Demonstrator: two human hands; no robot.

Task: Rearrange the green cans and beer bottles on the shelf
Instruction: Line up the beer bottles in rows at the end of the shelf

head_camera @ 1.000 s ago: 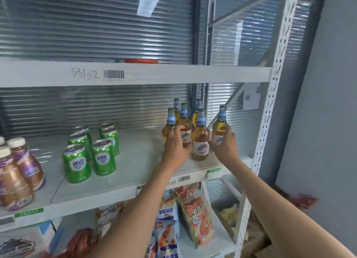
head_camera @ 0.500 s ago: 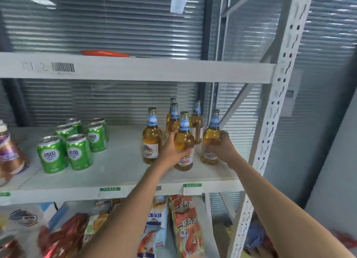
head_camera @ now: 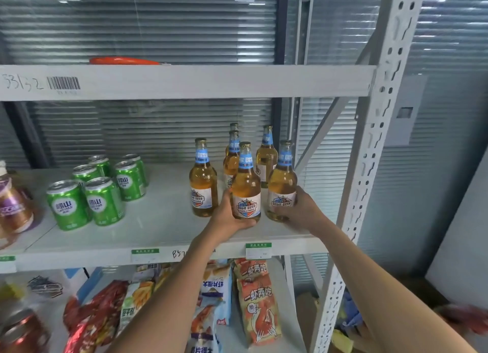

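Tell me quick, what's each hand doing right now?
Left hand: closed around the front middle bottle, low on its label.
Right hand: closed around the front right bottle, near its base.

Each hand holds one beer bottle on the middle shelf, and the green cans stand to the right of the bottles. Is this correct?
Not quite. In the head view the green cans stand left of the beer bottles. The rest holds: the left hand and right hand each grip one bottle.
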